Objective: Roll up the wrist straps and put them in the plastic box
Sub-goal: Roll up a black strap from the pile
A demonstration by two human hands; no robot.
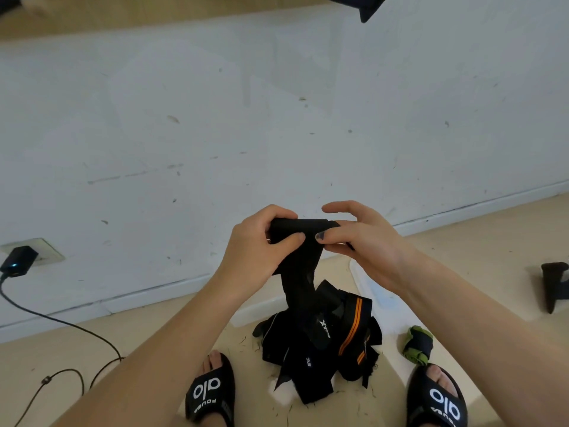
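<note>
A black wrist strap (298, 231) is held up in front of me, partly rolled at its top end, its loose tail hanging down to the floor. My left hand (255, 248) grips the roll's left side with fingers curled over it. My right hand (357, 238) pinches the right side between thumb and fingers. Below lies a pile of black straps (320, 343), one with orange stripes. A rolled green and black strap (418, 349) sits on the floor to the right. The clear plastic box (369, 288) lies behind the pile, largely hidden by my right arm.
A white scuffed wall rises close ahead. My two feet in black slides (211, 392) flank the pile. A black charger (18, 261) with a cable runs along the floor at left. Another dark object (554, 288) lies at the far right.
</note>
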